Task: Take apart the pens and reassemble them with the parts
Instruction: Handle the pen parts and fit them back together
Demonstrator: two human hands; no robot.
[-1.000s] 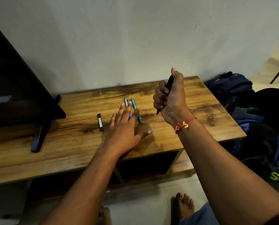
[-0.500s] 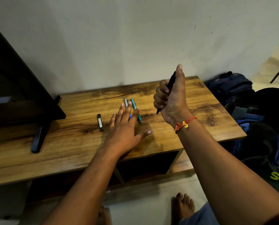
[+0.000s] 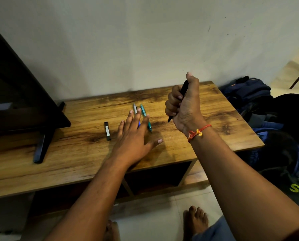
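Wooden table carried a teal pen and a grey pen under the left hand's spread fingers. The right hand, raised to the right, clenched a black pen upright in its fist.

both forearms bare, no sleeves; right hand wrist has red thread band w/ yellow knot; feet bare; grey-blue shorts hem bottom right

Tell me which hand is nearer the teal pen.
Left. The left hand lies flat with fingers over the teal pen; the right hand is raised to its right, gripping a black pen.
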